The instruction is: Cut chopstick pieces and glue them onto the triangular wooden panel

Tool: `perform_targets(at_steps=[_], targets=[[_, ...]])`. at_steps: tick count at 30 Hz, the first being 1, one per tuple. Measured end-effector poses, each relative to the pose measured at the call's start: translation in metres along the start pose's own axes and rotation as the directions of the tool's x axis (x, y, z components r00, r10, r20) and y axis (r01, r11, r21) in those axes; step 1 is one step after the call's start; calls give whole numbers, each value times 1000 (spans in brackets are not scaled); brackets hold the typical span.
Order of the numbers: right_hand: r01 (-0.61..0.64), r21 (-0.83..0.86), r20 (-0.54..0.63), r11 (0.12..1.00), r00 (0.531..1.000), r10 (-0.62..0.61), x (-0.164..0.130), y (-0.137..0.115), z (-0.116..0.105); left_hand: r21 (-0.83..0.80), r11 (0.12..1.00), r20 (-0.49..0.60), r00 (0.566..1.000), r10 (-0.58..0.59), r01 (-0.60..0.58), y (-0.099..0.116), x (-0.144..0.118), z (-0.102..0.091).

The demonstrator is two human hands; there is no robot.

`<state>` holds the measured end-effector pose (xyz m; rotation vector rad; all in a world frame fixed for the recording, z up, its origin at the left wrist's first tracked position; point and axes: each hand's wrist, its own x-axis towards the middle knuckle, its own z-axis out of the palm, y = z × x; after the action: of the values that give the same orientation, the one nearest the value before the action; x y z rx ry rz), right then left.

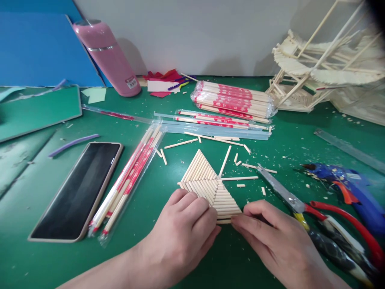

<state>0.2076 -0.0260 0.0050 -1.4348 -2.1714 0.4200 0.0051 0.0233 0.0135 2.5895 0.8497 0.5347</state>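
Observation:
A flat panel of wooden sticks (pixel 198 180), laid in slanting rows as several triangular sections, lies on the green table. My left hand (pixel 186 228) is closed over its near-left side, thumb and forefinger at the left end of a wooden stick (pixel 224 221) along the near edge. The right end of that stick is pinched by my right hand (pixel 267 233), at the panel's near-right corner. A thin dark gap shows between this stick and the row behind it. Two bare sticks (pixel 240 178) fan out from the panel's centre. My left fingertips are partly hidden.
Scissors (pixel 282 190), pliers (pixel 333 249) and a blue glue gun (pixel 339 176) lie right. A phone (pixel 75 192) and wrapped chopsticks (pixel 129 176) lie left. Behind are a chopstick bundle (pixel 234 100), a pink bottle (pixel 108 56) and a stick-built model (pixel 300 80). Cut stick pieces are scattered around.

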Motion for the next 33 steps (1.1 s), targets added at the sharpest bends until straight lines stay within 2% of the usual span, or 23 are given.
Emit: perform_targets(at_steps=[11,14,19,24,33], targets=[[-37,75,2,996,999,37,4,-2,-2,20,1000,-33,999,-14,14,3,-3,7],[-69,59,29,996,997,67,3,0,-5,26,999,-41,999,-18,19,3,-3,7],[-126,-7,8,992,992,126,1,2,-15,31,1000,-71,997,0,2,2,1,6],[-113,-33,46,993,992,114,2,2,-19,31,1000,-84,996,-1,3,3,4,5],[-131,53,113,990,986,124,5,5,-20,7,1000,-60,998,-3,4,3,2,5]])
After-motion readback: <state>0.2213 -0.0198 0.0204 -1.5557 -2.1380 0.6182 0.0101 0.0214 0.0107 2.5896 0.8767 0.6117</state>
